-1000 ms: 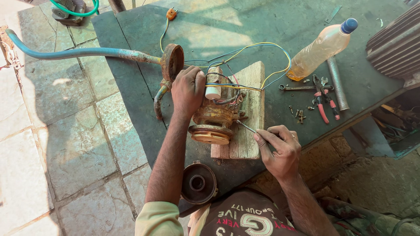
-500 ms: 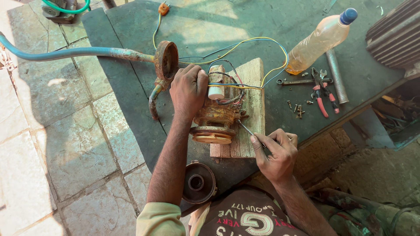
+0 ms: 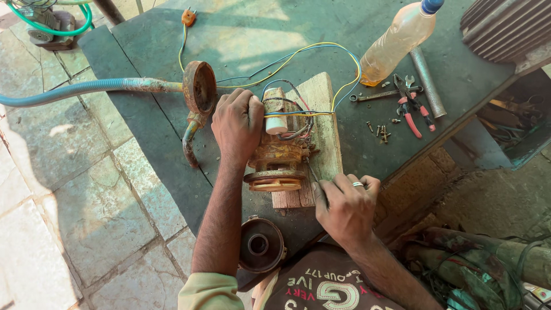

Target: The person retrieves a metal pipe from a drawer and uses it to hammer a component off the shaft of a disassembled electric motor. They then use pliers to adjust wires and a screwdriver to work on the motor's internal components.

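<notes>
A rusty orange-brown pump motor (image 3: 282, 163) lies on a wooden block (image 3: 321, 123) on the dark green workbench (image 3: 241, 34). My left hand (image 3: 236, 123) grips the motor's upper body next to a white capacitor (image 3: 275, 112) and coloured wires (image 3: 321, 63). My right hand (image 3: 346, 202) holds a thin screwdriver (image 3: 313, 175) whose tip reaches the motor's right side.
A rusty round cover (image 3: 261, 244) sits at the bench's front edge. A rusty flange (image 3: 199, 87) on a blue hose (image 3: 69, 90) lies to the left. At the right lie a plastic bottle (image 3: 399, 43), red pliers (image 3: 410, 106), a spanner, a metal rod (image 3: 427, 80) and several screws (image 3: 381, 129).
The head camera has shifted slightly. Both hands stay on the motor and screwdriver in nearly the same places.
</notes>
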